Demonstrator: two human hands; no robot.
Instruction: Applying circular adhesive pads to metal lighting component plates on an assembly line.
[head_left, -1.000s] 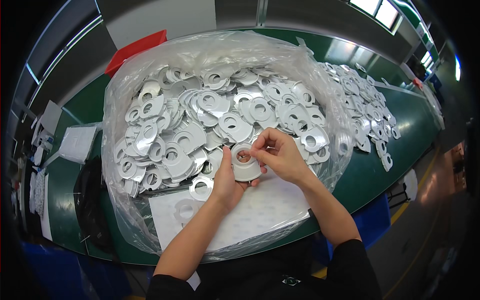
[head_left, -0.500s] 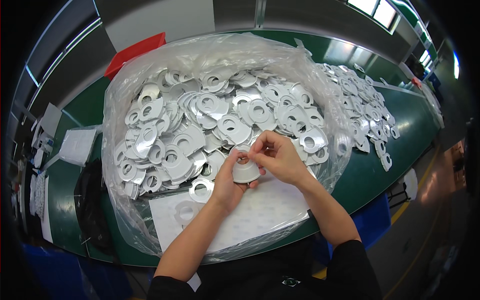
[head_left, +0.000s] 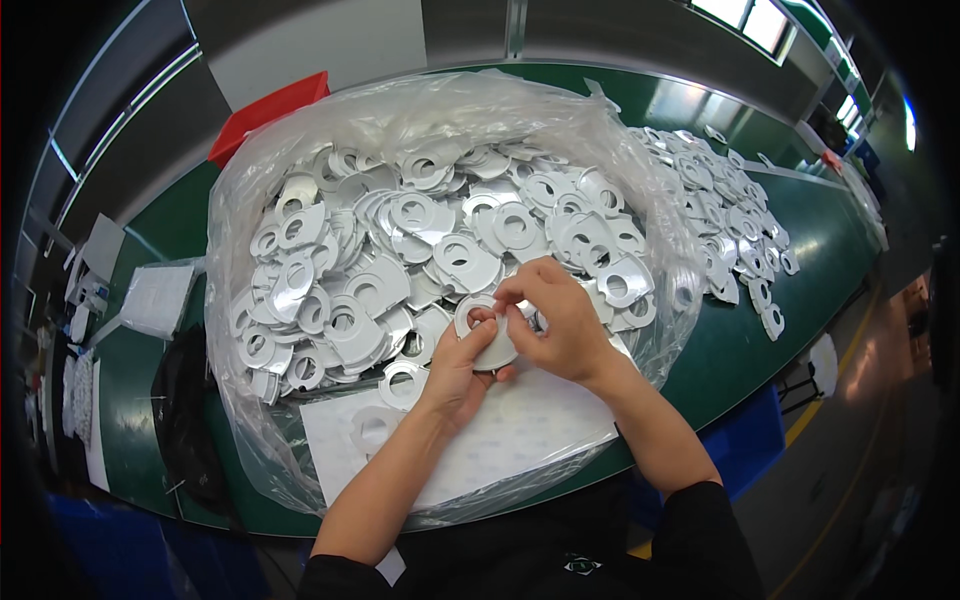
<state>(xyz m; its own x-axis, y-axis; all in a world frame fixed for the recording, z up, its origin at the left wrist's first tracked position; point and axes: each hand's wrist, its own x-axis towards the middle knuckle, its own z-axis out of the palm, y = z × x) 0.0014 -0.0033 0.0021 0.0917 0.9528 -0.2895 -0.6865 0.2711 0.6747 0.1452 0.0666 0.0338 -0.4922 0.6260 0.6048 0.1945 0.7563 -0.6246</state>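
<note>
A white plate-like part with a round hole (head_left: 498,352) is held in my left hand (head_left: 455,378), thumb over its face and fingers beneath. My right hand (head_left: 562,325) is closed in a pinch at the part's upper right rim, by the hole. Whether those fingertips grip the rim or something thin on it cannot be made out. Just beyond my hands spreads a large heap of similar white parts (head_left: 372,285), some with shiny faces. Below my hands lies a white sheet (head_left: 520,430), with a pale ring-shaped piece (head_left: 373,428) on its left side.
A clear plastic bag (head_left: 330,110) surrounds the heap on the green table (head_left: 820,240). More white parts (head_left: 740,220) lie loose to the right. A red bin (head_left: 265,115) stands at the back left. Black cloth-like material (head_left: 185,420) and a clear-wrapped packet (head_left: 158,298) are at the left.
The held part has tilted and turned in my left hand, whose thumb now lies further over its face. My right hand stays pinched at the rim, shifted only slightly.
</note>
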